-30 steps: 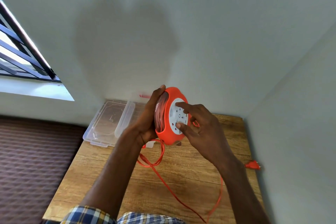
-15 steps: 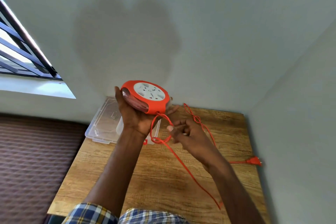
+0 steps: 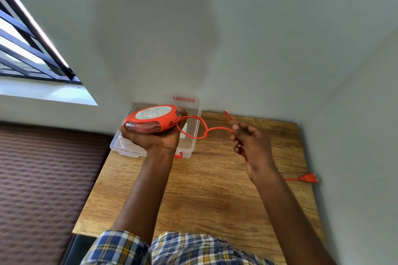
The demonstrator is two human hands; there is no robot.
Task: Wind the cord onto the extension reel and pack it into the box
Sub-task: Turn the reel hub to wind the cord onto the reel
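A rounded orange plastic extension reel (image 3: 153,119) with a white socket face lies nearly flat in the left hand (image 3: 154,139), whose palm cups it from below, fingers curled round its edges, above the clear plastic box (image 3: 193,135) at the far side of the grained wooden table (image 3: 206,191). Thin orange cord (image 3: 195,133) loops from the reel to the right hand (image 3: 251,142), which pinches it. The orange plug (image 3: 307,178) lies at the table's right edge.
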